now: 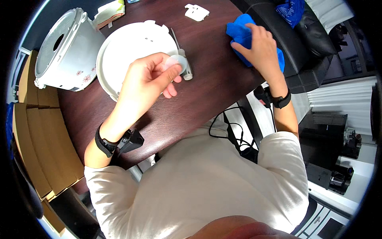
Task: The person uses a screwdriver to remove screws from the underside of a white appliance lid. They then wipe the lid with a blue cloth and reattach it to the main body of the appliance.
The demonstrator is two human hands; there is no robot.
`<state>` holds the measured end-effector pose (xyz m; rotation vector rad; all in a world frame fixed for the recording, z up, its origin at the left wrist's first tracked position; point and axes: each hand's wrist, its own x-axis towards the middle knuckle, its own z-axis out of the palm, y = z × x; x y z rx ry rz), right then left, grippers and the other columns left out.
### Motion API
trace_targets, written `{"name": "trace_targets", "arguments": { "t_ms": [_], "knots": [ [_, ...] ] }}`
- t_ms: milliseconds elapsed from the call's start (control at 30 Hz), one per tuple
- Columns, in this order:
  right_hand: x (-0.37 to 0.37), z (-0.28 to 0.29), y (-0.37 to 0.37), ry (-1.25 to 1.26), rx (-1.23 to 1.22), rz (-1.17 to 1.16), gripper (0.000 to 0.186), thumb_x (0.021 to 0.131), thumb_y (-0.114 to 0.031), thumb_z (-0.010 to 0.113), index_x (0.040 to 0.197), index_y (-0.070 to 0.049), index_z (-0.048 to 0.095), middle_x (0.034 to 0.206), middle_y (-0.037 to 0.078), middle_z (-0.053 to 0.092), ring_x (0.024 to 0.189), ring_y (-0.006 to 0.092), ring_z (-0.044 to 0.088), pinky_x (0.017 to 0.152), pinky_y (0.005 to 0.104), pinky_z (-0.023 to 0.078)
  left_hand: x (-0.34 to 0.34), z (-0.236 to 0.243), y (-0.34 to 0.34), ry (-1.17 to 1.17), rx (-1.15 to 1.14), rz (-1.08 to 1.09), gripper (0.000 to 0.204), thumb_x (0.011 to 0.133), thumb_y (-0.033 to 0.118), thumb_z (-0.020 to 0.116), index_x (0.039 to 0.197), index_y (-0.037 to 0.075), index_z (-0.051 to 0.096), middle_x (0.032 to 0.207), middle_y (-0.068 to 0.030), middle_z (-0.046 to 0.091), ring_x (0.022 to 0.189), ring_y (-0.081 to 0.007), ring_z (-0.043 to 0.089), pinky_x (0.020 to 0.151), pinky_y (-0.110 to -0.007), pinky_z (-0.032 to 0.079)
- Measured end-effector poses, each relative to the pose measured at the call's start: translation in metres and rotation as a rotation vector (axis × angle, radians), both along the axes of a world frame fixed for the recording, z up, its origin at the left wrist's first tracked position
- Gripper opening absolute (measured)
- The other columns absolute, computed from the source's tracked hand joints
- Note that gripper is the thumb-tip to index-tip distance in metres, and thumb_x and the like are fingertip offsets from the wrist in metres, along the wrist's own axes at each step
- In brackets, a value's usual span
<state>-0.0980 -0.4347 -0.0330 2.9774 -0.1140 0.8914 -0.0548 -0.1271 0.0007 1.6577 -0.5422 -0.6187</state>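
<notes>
My left hand [153, 77] pinches a small translucent round disc [176, 63] between thumb and fingers. It is held over the right edge of a large round white lid [131, 47] that lies on the table. Just beyond the disc lies a screwdriver [182, 53] with a thin metal shaft and a pale handle, partly hidden. To the right, my right hand [260, 49] reaches over a crumpled blue cloth [241, 30], thumb and fingers apart and curved above it. Whether the fingertips press into the cloth cannot be told.
A white rice cooker body [75, 59] with flower prints stands at the left of the dark table [199, 107]. Cardboard boxes [43, 147] line the left side. A small white plastic part [197, 12] and a folded cloth [109, 12] lie at the back. A black sofa [306, 59] adjoins at right.
</notes>
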Motion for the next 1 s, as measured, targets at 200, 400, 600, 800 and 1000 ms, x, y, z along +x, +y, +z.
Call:
{"name": "trace_targets", "arguments": {
  "t_ms": [200, 400, 600, 800, 1000],
  "knots": [
    [-0.01, -0.043, -0.066, 0.105, 0.217, 0.042, 0.055, 0.081, -0.033, 0.074, 0.124, -0.004, 0.056, 0.108, 0.019, 0.062, 0.102, 0.0347, 0.061, 0.089, 0.0411, 0.048, -0.002, 0.0, -0.027, -0.014, -0.069, -0.086, 0.017, 0.097, 0.013, 0.059, 0.101, -0.004, 0.063, 0.081, -0.0072, 0.068, 0.059, -0.0097, 0.063, 0.055, -0.021, 0.052],
    [-0.044, -0.003, -0.069, -0.211, 1.689, 0.212, 0.038, 0.082, -0.008, 0.054, 0.119, -0.002, 0.056, 0.108, 0.008, 0.062, 0.099, 0.0204, 0.059, 0.094, 0.0351, 0.047, -0.003, 0.0, -0.044, 0.073, -0.094, -0.145, 0.017, 0.097, 0.013, 0.06, 0.102, -0.003, 0.063, 0.081, -0.0071, 0.067, 0.061, -0.0099, 0.064, 0.056, -0.022, 0.053],
    [-0.075, 0.004, -0.055, -0.264, 1.861, 0.253, 0.04, 0.081, -0.007, 0.052, 0.12, -0.002, 0.053, 0.111, 0.009, 0.06, 0.1, 0.0203, 0.058, 0.095, 0.0363, 0.047, -0.014, 0.008, -0.068, 0.056, -0.162, -0.255, 0.017, 0.098, 0.016, 0.059, 0.097, -0.001, 0.061, 0.081, -0.0069, 0.066, 0.063, -0.0098, 0.064, 0.057, -0.022, 0.053],
    [-0.086, 0.023, -0.023, -0.089, 1.279, 0.412, 0.053, 0.074, -0.005, 0.055, 0.127, -0.003, 0.052, 0.116, 0.008, 0.056, 0.114, 0.0187, 0.053, 0.1, 0.0306, 0.039, -0.026, 0.011, -0.09, -0.005, -0.156, -0.311, 0.018, 0.097, 0.017, 0.061, 0.09, 0.0, 0.06, 0.078, -0.0056, 0.066, 0.064, -0.0085, 0.063, 0.058, -0.021, 0.053],
    [-0.074, 0.032, -0.009, 0.325, 1.311, 0.561, 0.06, 0.083, -0.015, 0.064, 0.138, -0.007, 0.043, 0.125, 0.01, 0.052, 0.116, 0.0179, 0.052, 0.101, 0.0315, 0.039, -0.02, -0.009, -0.095, -0.145, -0.06, -0.259, 0.014, 0.095, 0.012, 0.062, 0.091, -0.001, 0.062, 0.078, -0.0044, 0.065, 0.066, -0.008, 0.063, 0.059, -0.021, 0.052]
  ]
}}
